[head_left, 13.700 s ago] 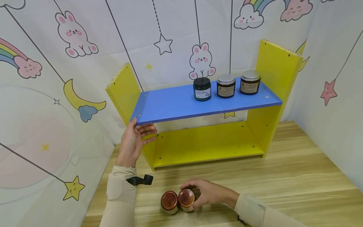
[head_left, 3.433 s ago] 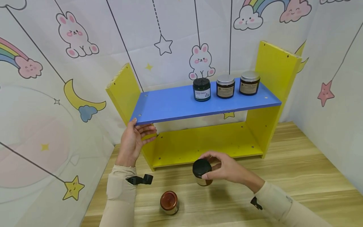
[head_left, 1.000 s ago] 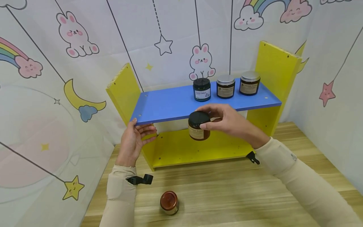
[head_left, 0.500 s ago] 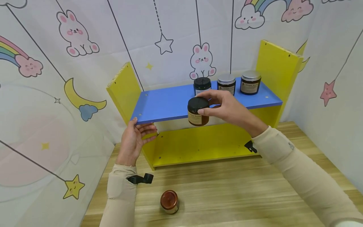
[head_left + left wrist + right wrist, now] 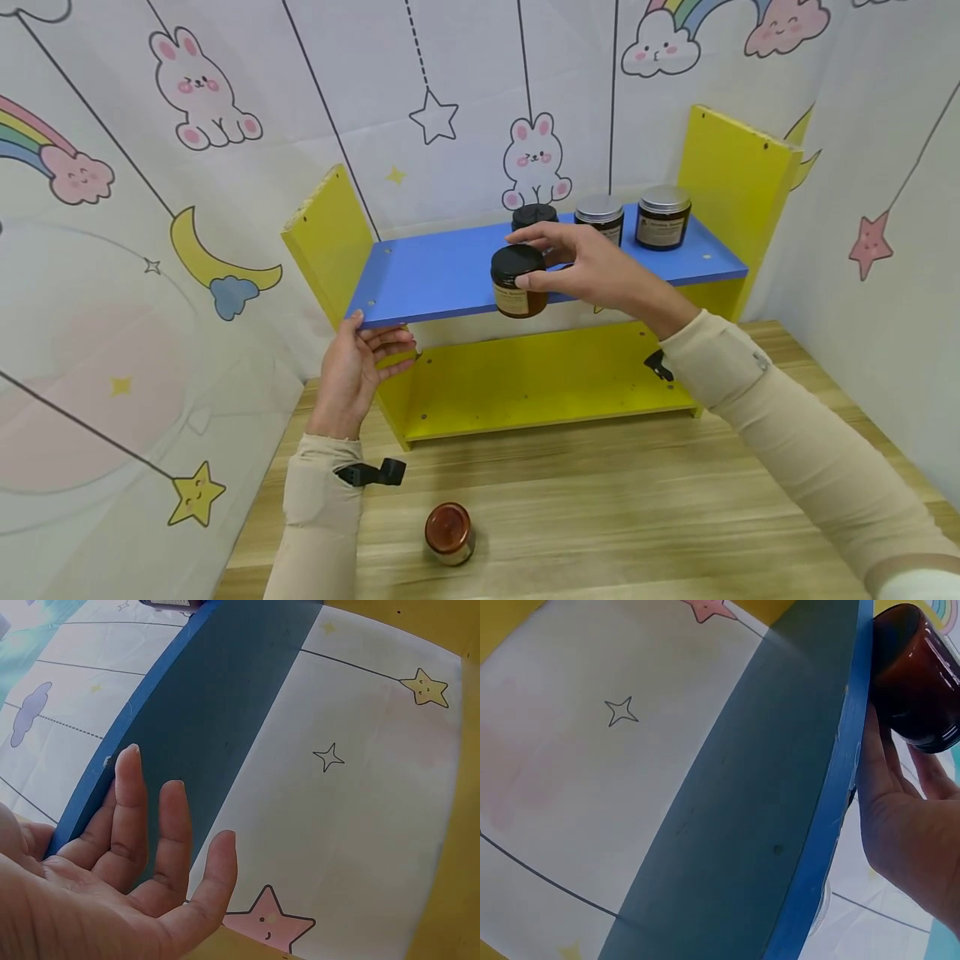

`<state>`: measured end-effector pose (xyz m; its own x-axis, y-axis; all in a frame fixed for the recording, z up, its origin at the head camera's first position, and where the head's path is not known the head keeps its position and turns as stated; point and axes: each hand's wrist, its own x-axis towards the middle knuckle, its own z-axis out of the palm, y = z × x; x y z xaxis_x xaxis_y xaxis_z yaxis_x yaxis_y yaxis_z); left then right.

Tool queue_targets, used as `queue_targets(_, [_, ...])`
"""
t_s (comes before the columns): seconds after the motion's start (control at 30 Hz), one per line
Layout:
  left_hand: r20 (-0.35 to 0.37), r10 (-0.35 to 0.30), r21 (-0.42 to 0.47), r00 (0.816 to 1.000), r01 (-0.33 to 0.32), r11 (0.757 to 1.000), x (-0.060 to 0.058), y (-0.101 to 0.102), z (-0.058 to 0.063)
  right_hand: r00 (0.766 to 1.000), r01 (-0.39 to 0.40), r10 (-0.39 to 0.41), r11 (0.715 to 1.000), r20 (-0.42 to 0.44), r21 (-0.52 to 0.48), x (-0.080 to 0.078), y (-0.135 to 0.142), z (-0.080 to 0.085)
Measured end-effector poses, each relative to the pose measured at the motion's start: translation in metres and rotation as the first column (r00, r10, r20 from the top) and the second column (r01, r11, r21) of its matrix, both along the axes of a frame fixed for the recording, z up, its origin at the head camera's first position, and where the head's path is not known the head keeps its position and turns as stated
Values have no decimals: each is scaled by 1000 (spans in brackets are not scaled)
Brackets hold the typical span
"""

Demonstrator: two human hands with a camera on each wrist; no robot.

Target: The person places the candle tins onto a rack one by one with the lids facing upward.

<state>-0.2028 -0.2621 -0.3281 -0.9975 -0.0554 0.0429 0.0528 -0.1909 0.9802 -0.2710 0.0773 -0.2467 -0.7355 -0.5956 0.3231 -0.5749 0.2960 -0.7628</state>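
Observation:
In the head view my right hand (image 5: 592,265) grips an amber candle jar (image 5: 517,287) with a black lid. The jar is upright at the front edge of the blue shelf board (image 5: 442,271); the right wrist view shows its amber base (image 5: 919,682) close by the board's edge. My left hand (image 5: 358,367) pinches the board's front left corner, thumb on top and fingers below; the other fingers (image 5: 174,832) spread loosely. Behind the right hand, a black-lidded jar (image 5: 534,217) is mostly hidden. Two silver-lidded jars (image 5: 662,218) stand to its right.
Another amber jar (image 5: 448,533) stands on the wooden table (image 5: 600,500), its reddish round top facing up. Yellow side panels (image 5: 738,179) rise at both ends of the shelf unit. Below the blue board lies a yellow bottom board (image 5: 540,379). A patterned cloth (image 5: 450,50) hangs behind.
My right hand took one of two amber jars from the table, turned it lid up, and raised it to the blue board's front edge. My left hand has stayed at the corner.

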Motion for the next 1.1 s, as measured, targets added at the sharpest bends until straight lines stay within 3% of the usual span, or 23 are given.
queue_targets(0.2, [3,1,8,1000,-1,1000,0,0,1,1000,8,-8,999,17,37,0,-2,3])
queue_targets(0.4, [12,9,8,1000,-9,1000,-1,1,1,998,44,-39,993,-43,111,0,-7,9])
queue_targets(0.5, [18,10,3,1000,-10,1000,-1,1,1,997,42,-31,984,-67,171,-2,-9,17])
queue_targets(0.63, [14,13,0,1000,-13,1000,-1,1,1,999,-11,19,969,-30,247,-7,-11,33])
queue_targets(0.8, [7,11,-5,1000,-11,1000,-1,0,1,997,-68,53,938,51,340,-14,-16,51])
queue_targets(1.1, [8,10,-5,1000,-10,1000,-1,0,0,994,-112,97,843,57,526,-23,-24,75])
